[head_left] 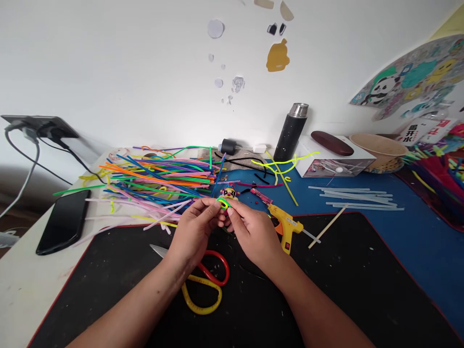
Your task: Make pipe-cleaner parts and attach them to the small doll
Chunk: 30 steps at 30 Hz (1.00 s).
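Observation:
My left hand (195,229) and my right hand (252,232) meet above the black mat (108,275), fingertips pinched together on a small green pipe-cleaner ring (223,203). Just beyond the ring stands a tiny colourful figure (229,193). Red-and-yellow scissors (206,282) lie on the mat under my left wrist. A yellow glue gun (284,224) rests right of my right hand.
A heap of coloured pipe cleaners (155,181) covers the back left. A black phone (65,220) lies at the left edge. A dark flask (290,133), white box (333,162), glue sticks (357,198) and a bowl (379,147) are at the back right.

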Motion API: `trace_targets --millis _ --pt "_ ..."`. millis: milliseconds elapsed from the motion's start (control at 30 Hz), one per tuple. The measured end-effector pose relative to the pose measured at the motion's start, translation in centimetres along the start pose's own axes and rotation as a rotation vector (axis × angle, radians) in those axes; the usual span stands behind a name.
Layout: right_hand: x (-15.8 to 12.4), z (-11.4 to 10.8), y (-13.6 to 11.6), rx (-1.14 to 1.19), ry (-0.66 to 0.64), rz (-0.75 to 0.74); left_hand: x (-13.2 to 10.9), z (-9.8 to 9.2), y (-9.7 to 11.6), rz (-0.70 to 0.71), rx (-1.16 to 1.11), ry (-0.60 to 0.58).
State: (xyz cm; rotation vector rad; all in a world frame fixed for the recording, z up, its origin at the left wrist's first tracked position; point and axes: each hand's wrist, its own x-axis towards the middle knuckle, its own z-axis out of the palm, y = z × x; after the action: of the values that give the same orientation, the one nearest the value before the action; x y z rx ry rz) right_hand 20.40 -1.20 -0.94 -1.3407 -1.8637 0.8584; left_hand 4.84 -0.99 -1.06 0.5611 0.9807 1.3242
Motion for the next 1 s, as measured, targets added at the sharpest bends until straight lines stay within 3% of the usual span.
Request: trace_targets --millis 233,533,833,1000 --pt "0.01 0.14 0.33 0.218 -0.022 0.078 -0.26 0.19 -0.02 -0.009 -0.014 -0.009" --pt "0.3 0.35 0.39 0.53 -0.09 0.192 -0.47 0.06 -0.18 0.078 0.072 -0.046" --pt "0.45 0.02 0.38 0.436 -0.036 0.158 -0.28 0.01 -0.09 -0.021 0.078 -0.115" --pt "0.43 -0.17 0.59 0.436 -0.06 0.162 0.01 -0.51 0.03 0.005 0.164 -0.156"
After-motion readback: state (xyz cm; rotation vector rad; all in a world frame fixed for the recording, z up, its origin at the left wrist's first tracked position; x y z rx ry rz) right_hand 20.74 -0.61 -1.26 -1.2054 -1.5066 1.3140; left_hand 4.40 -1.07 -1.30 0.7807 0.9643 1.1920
